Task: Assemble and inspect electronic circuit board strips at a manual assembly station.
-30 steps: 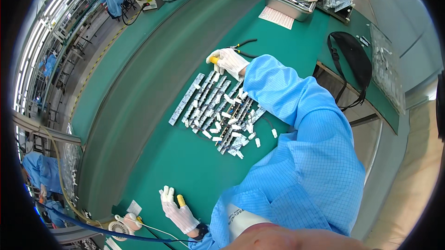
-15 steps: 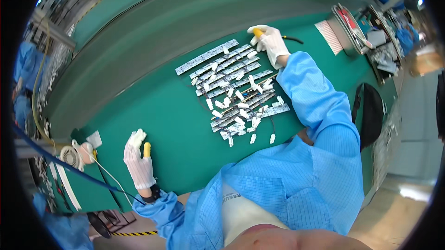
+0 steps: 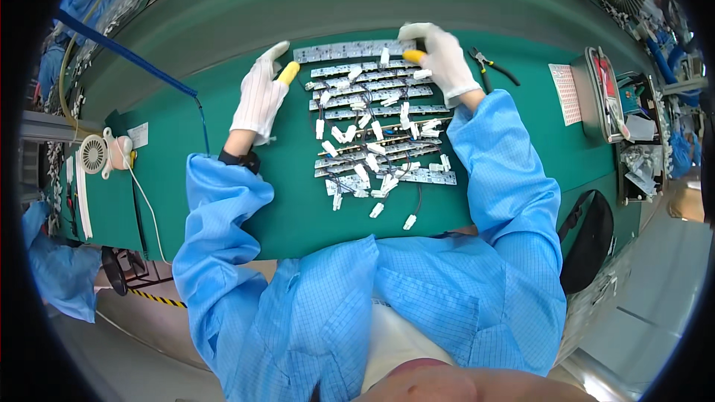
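Observation:
Several narrow circuit board strips lie in a stack of rows on a green mat, with white plugs on dark wires scattered over them. The farthest circuit board strip (image 3: 342, 51) lies crosswise above the others. Around its right end are the thumb and fingers of my right hand (image 3: 445, 67), gloved in white with a yellow thumb cover; the thumb is at the near edge and the fingers at the far edge. Just off the strip's left end, my left hand (image 3: 258, 100), gloved the same way, has thumb and fingers apart and holds nothing.
Cutting pliers (image 3: 491, 68) lie right of my right hand. Farther right are a printed sheet (image 3: 564, 94), a metal box (image 3: 592, 104) and a black pouch (image 3: 588, 242). At left stands a small fan (image 3: 94, 154); a blue hose (image 3: 134, 55) hangs over the mat.
My left hand has moved up and right from the near left mat to the strip's left end. My right hand has come onto its right end. The view has turned, uncovering the pliers.

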The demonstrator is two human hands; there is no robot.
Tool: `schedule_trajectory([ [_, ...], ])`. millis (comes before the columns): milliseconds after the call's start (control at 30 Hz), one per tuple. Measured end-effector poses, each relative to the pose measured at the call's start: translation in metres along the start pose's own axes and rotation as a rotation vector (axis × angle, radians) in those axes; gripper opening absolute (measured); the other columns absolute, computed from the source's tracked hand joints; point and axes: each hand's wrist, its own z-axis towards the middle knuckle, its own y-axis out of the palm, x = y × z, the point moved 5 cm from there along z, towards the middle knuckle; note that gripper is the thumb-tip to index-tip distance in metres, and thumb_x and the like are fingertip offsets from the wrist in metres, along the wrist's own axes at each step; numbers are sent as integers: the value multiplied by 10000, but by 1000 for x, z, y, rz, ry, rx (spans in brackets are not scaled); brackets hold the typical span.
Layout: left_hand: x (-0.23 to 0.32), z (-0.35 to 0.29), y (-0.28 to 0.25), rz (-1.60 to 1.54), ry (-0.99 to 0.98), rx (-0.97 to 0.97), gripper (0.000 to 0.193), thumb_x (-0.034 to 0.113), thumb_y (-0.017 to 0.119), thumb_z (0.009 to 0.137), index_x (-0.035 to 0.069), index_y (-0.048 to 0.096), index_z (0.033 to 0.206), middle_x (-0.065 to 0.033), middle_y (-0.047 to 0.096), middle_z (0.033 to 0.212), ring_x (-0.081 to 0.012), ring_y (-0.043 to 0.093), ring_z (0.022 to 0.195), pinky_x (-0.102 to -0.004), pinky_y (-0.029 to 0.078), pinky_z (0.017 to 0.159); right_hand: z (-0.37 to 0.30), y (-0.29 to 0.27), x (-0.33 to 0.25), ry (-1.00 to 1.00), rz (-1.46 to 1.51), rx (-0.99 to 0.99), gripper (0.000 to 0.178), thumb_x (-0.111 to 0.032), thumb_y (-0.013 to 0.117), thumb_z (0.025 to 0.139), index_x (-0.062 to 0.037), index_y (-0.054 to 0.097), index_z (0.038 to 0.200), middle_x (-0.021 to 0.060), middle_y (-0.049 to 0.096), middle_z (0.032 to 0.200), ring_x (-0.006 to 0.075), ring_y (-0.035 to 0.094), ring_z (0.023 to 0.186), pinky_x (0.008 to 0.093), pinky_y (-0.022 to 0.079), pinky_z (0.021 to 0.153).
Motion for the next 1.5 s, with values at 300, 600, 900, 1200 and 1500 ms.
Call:
schedule_trajectory([
  [300,57,-26,-5,-986,76,157,621,447,346,981,-20,307,1388,-217,524,1259,-262,546,1102,-402,368,1016,-44,-46,-13,76,1237,287,418,-196,672,844,-8,478,1163,108,574,1019,201,641,907,259,556,806],
  [600,80,-63,-19,-678,45,139,669,298,698,834,-59,409,1321,-119,565,1203,-135,565,978,-264,433,881,-66,-40,-55,273,949,82,432,-231,656,835,0,504,1166,95,628,894,145,639,705,231,520,622],
  [900,72,-68,-24,-457,35,127,559,427,707,743,2,633,1099,-95,685,960,-145,641,806,-261,494,725,-66,-45,-74,278,796,-104,887,-616,668,725,49,445,1269,38,600,896,38,452,535,174,358,490],
  [1200,80,-71,-29,-308,218,304,541,343,773,666,-1,658,1066,-109,680,892,-179,633,747,-261,489,658,-63,-28,-70,-149,79,219,777,-157,808,688,-28,402,1337,73,593,1040,58,436,570,204,392,524],
  [1500,74,-70,-26,-569,57,254,520,357,746,707,-1,650,1072,-92,688,950,-157,648,761,-263,483,683,-67,-43,-71,174,931,-4,657,-435,629,849,23,447,1284,40,594,844,7,358,485,156,239,440],
])
